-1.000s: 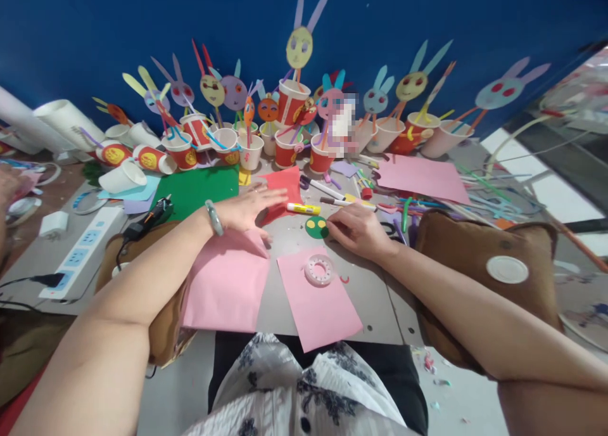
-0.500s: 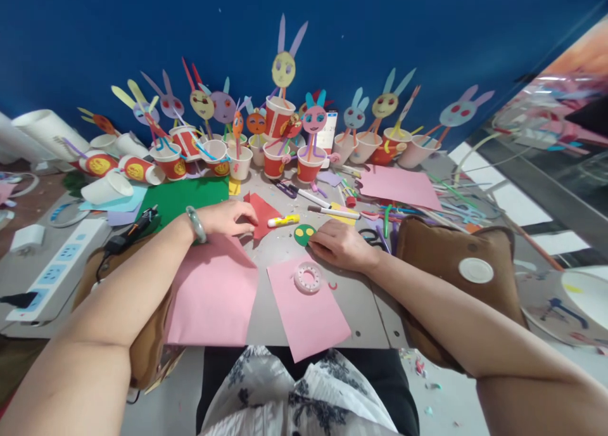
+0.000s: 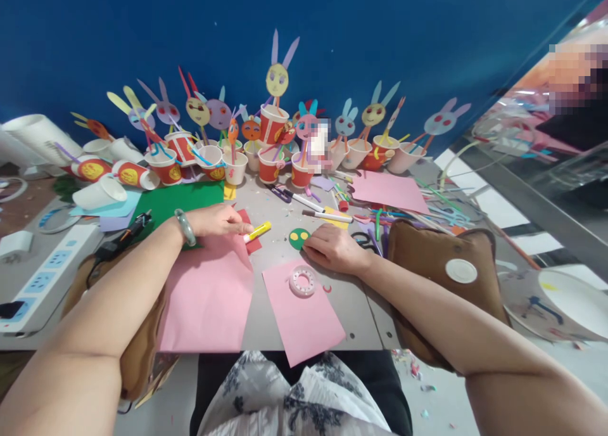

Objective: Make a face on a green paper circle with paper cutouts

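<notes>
My left hand (image 3: pixel 219 221) has its fingers closed round the white end of a yellow glue stick (image 3: pixel 257 231), lifting it over a red paper piece (image 3: pixel 250 234) at the top edge of a pink sheet (image 3: pixel 209 294). My right hand (image 3: pixel 332 248) rests on the grey table with its fingers curled and pressed on the edge of a green paper disc with two yellow spots (image 3: pixel 299 237). A roll of clear tape (image 3: pixel 303 281) lies on a second pink sheet (image 3: pixel 304 310) just below that hand.
Several paper cups with paper bunny faces (image 3: pixel 277 79) stand along the back by the blue wall. Markers (image 3: pixel 326 215), straws and scissors lie right of centre. A brown cushion (image 3: pixel 441 277) supports my right forearm. A green sheet (image 3: pixel 183 198), power strip (image 3: pixel 42 277) and glue gun lie left.
My left hand drew back off the red paper, pulling it nearer, and took hold of the yellow glue stick. My right hand stayed on the green disc. The view shifted slightly.
</notes>
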`<act>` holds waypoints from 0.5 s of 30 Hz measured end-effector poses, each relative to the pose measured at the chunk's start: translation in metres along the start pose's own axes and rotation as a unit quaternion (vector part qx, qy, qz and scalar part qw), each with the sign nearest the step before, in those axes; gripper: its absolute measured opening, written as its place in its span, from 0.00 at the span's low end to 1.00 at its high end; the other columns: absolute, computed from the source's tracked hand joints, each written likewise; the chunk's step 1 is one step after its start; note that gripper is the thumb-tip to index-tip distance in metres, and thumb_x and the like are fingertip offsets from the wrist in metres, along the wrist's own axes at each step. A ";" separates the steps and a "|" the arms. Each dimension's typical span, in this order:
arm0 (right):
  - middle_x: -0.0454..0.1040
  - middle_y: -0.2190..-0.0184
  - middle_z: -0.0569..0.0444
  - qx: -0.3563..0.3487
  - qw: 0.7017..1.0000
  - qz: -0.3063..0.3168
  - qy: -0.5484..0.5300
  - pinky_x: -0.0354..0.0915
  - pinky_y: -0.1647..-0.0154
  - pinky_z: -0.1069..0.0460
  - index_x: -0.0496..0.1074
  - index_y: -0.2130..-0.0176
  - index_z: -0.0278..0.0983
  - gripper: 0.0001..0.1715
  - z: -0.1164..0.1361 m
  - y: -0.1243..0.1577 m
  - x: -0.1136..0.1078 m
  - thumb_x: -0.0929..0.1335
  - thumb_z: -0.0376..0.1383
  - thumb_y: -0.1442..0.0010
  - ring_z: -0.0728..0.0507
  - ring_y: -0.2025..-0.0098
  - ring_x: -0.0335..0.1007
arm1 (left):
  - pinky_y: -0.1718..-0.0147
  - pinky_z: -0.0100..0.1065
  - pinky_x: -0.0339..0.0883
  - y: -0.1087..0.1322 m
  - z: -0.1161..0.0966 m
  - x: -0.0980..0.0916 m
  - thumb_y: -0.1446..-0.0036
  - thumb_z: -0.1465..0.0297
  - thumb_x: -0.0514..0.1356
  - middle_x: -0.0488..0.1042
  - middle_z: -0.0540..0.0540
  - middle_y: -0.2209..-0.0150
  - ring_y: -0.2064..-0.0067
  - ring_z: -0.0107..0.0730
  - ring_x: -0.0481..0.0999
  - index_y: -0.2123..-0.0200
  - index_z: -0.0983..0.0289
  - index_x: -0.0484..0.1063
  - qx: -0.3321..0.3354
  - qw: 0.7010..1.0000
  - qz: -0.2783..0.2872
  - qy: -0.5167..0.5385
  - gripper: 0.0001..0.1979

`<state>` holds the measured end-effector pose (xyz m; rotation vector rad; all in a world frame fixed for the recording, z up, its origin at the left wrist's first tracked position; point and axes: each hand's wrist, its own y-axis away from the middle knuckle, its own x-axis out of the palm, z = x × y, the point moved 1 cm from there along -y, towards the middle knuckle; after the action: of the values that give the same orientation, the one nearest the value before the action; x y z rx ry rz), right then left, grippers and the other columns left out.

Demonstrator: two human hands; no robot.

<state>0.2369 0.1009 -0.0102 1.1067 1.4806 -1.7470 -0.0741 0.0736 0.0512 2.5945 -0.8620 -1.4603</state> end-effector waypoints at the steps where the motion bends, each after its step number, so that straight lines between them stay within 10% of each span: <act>1: 0.70 0.77 0.54 -0.005 1.000 -0.002 0.002 0.57 0.68 0.50 0.70 0.69 0.37 0.12 0.000 0.000 0.000 0.64 0.32 0.33 0.46 0.73 0.64 | 0.76 0.30 0.47 0.000 0.000 -0.001 0.46 0.42 0.56 0.60 0.47 0.81 0.77 0.24 0.56 0.79 0.66 0.70 -0.006 1.000 0.011 -0.007 0.32; 6: 0.70 0.79 0.56 0.020 0.999 -0.038 0.006 0.61 0.65 0.49 0.69 0.71 0.39 0.12 -0.007 -0.001 -0.013 0.64 0.32 0.35 0.47 0.75 0.64 | 0.73 0.29 0.52 0.003 -0.001 -0.005 0.42 0.40 0.47 0.67 0.51 0.76 0.73 0.27 0.62 0.75 0.66 0.72 -0.002 1.000 0.005 0.018 0.35; 9: 0.72 0.78 0.56 0.175 0.973 -0.153 -0.015 0.65 0.60 0.47 0.71 0.71 0.40 0.10 -0.021 0.001 -0.029 0.66 0.34 0.37 0.47 0.75 0.66 | 0.74 0.30 0.50 0.003 -0.001 -0.006 0.45 0.40 0.52 0.66 0.50 0.77 0.74 0.27 0.62 0.75 0.65 0.71 -0.021 1.000 0.006 -0.006 0.33; 15: 0.67 0.82 0.59 0.458 0.782 -0.372 -0.201 0.62 0.76 0.49 0.70 0.73 0.41 0.13 -0.061 0.010 -0.049 0.71 0.45 0.41 0.48 0.80 0.60 | 0.67 0.31 0.56 0.000 0.002 -0.005 0.55 0.50 0.67 0.71 0.52 0.70 0.67 0.31 0.68 0.77 0.65 0.73 0.025 0.997 0.007 -0.066 0.22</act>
<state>0.2820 0.1548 0.0256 0.4042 0.7675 -3.2111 -0.0779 0.0765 0.0537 2.5438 -0.9401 -1.6424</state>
